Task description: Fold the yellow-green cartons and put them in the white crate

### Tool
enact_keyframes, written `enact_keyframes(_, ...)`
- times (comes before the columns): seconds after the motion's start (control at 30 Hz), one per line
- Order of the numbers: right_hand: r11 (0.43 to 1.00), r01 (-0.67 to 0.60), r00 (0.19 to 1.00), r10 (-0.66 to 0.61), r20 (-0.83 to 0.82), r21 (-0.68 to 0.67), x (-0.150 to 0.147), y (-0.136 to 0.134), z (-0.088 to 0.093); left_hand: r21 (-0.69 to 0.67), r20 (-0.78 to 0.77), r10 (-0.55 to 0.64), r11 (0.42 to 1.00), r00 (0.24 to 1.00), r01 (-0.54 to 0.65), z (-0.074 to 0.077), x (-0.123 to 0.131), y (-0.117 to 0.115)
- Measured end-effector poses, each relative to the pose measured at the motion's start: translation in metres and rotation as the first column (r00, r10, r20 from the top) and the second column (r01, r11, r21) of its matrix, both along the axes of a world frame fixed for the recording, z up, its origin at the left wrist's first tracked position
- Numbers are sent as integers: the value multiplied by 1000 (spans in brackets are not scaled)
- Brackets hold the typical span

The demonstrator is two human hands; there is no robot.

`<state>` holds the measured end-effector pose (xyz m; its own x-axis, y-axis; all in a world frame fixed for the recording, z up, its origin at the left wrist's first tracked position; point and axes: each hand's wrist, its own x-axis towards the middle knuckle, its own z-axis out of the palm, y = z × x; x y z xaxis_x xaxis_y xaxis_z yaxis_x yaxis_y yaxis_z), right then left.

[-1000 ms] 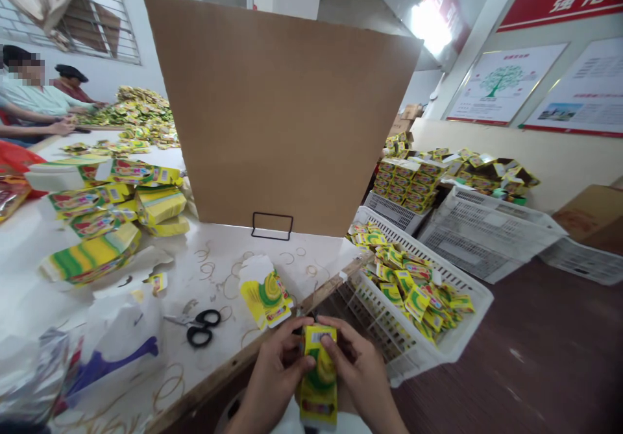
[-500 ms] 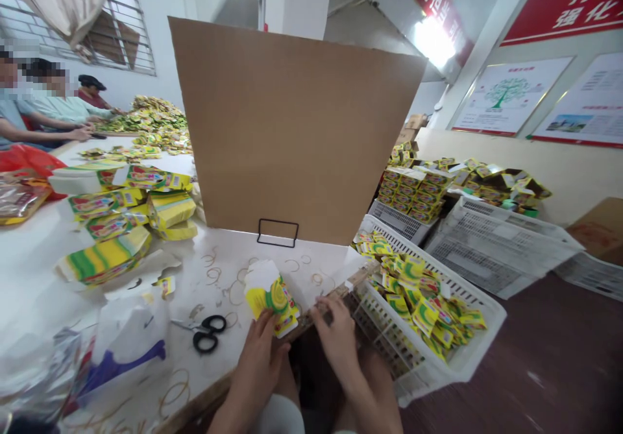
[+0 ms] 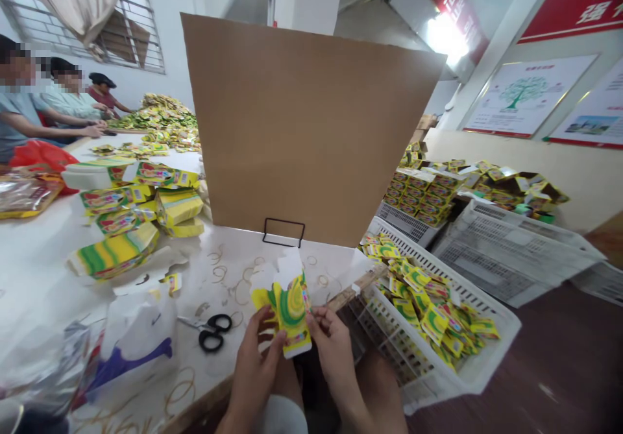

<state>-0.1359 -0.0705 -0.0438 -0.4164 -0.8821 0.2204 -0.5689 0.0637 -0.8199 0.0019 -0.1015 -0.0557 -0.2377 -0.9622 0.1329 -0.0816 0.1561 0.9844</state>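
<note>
Between my hands, just over the table's front edge, is a yellow and green printed carton (image 3: 292, 304), mostly flat, with white flaps sticking up at its far end. My left hand (image 3: 260, 343) grips its left side, thumb on the near face and fingers behind. At the right edge, my right hand (image 3: 333, 340) pinches the carton with thumb and fingertips. Another yellow piece with a white flap (image 3: 260, 288) shows behind the carton's left side; whether it is separate I cannot tell. Black-handled scissors (image 3: 211, 333) lie on the table left of my left hand.
A large brown cardboard sheet (image 3: 306, 129) stands ahead in a black wire holder (image 3: 283, 233). Flat carton bundles (image 3: 121, 246) lie left. On the right stands a white basket (image 3: 496, 317) of folded cartons. Rubber bands (image 3: 180, 388) litter the table. Several people sit far left.
The carton has come up off the table, tilted towards me. My right hand has moved from the table edge to its right side; my left hand has closed on it.
</note>
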Motion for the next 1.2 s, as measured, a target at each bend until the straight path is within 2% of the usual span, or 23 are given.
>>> enact_keyframes(0.07, 999, 16, 999, -17, -44, -31, 1, 14, 2, 66, -70, -114, 991, 991, 119, 7, -3, 3)
enact_keyframes(0.17, 997, 18, 965, -37, -259, -75, 0, 31, 11, 33, -27, -202, 979, 979, 202, 12, -4, 7)
enact_keyframes(0.23, 997, -64, 927, 44, -373, -42, -4, 38, 18, -3, 30, -229, 973, 973, 229, 13, -4, 9)
enact_keyframes(0.3, 989, -147, 905, 132, -404, -6, -7, 41, 23, -33, 82, -245, 968, 966, 248, 14, -2, 11)
enact_keyframes(0.37, 985, -171, 914, 151, -376, -20, -10, 43, 23, -47, 111, -265, 961, 958, 272, 15, -1, 13)
enact_keyframes(0.47, 985, -129, 962, 97, -257, -111, -10, 44, 19, -31, 70, -332, 942, 941, 335, 18, 1, 15)
enact_keyframes(0.6, 978, -92, 995, 84, -51, -187, -7, 45, 20, 87, -38, -390, 916, 920, 392, 23, 3, 14)
enact_keyframes(0.67, 973, -109, 992, 119, 40, -201, -5, 46, 26, 212, -169, -423, 867, 890, 452, 25, 3, 14)
enact_keyframes(0.73, 962, -155, 978, 181, 102, -224, -4, 47, 32, 359, -370, -436, 748, 821, 559, 26, 1, 17)
enact_keyframes(0.8, 952, -184, 968, 219, 126, -244, -3, 48, 37, 440, -527, -407, 619, 746, 650, 26, -1, 21)
enact_keyframes(0.83, 952, -186, 967, 221, 125, -244, -3, 49, 39, 453, -565, -396, 584, 724, 673, 25, -3, 23)
enact_keyframes(0.87, 955, -176, 971, 208, 115, -238, -4, 50, 40, 452, -575, -393, 579, 718, 679, 24, -5, 25)
enact_keyframes(0.93, 965, -121, 987, 142, 75, -233, -5, 53, 40, 417, -535, -408, 633, 740, 652, 24, -9, 28)
enact_keyframes(1.07, 954, 130, 991, -121, 52, -270, -6, 59, 31, 256, -407, -424, 798, 809, 546, 25, -13, 28)
enact_keyframes(1.13, 968, 112, 989, -87, 119, -226, -6, 60, 23, 177, -331, -407, 859, 851, 480, 27, -14, 27)
enact_keyframes(1.2, 986, -10, 971, 50, 234, -166, -5, 60, 17, 127, -249, -389, 895, 887, 428, 27, -14, 28)
